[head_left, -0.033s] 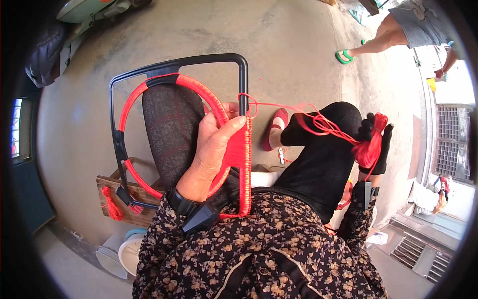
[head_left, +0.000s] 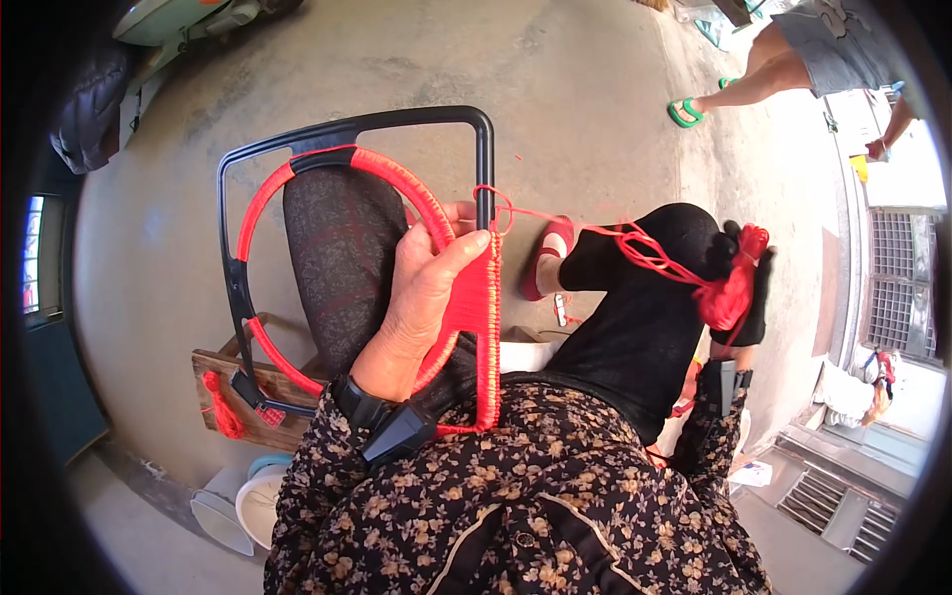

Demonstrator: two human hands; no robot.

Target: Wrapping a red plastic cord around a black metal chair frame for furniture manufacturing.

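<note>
A black square frame (head_left: 347, 129) with rounded corners rests over my knee, and a ring wrapped in red cord (head_left: 397, 178) sits inside it. My left hand (head_left: 421, 297) grips the frame's right bar, thumb up, over a band of tightly wound red cord (head_left: 486, 327). A loose red strand (head_left: 635, 243) runs from that bar to the right. There my right hand (head_left: 756, 297), in a dark glove, is closed around a bundle of red cord (head_left: 729, 288) above my other knee.
Under the frame, a low wooden box (head_left: 253, 392) carries a red tassel (head_left: 223, 412), with white bowls (head_left: 248, 511) below it. My foot in a red shoe (head_left: 550, 258) stands on concrete. Another person's leg in a green sandal (head_left: 684, 111) is at top right.
</note>
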